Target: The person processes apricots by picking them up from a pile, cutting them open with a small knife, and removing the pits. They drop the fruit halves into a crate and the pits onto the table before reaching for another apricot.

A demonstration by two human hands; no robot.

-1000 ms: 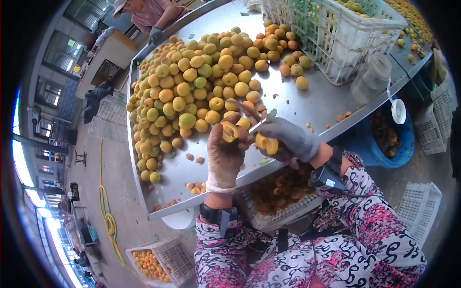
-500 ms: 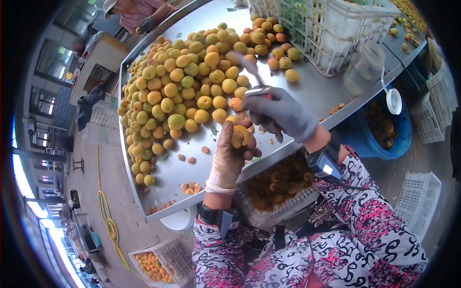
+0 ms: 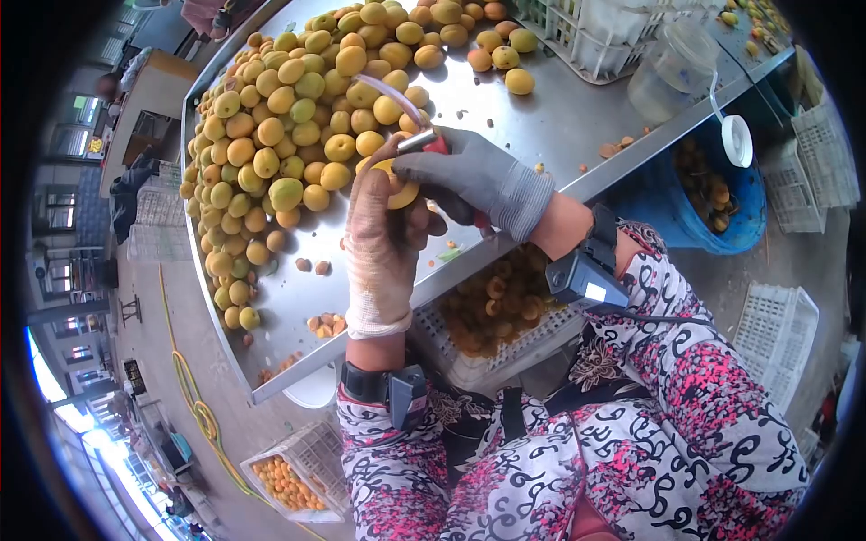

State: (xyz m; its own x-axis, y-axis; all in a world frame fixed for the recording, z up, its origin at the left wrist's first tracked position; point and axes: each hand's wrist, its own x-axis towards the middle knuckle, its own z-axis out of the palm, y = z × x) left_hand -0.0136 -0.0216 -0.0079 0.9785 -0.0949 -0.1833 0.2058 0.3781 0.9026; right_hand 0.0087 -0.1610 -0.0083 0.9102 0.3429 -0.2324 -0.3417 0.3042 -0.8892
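My left hand [image 3: 379,248], in a stained whitish glove, is closed around a cut apricot [image 3: 403,193] whose yellow flesh faces up. In a grey glove, my right hand [image 3: 483,176] grips a curved knife [image 3: 436,144] by its red handle. The blade points up and left, beyond the fruit. Both hands meet over the near edge of the metal table [image 3: 532,117], and the right fingers partly hide the apricot. Behind them lies a big heap of yellow-green apricots [image 3: 271,135].
Under the table edge sits a crate of apricot pieces [image 3: 492,316]. To the right are a blue bucket [image 3: 744,221], a clear plastic jar [image 3: 672,77] and a white crate [image 3: 613,50]. Pits [image 3: 313,266] are scattered on the metal. Another person's hand [image 3: 219,25] shows at the far edge.
The view has shifted. Both hands have come together, the right with the knife moving in against the apricot in the left.
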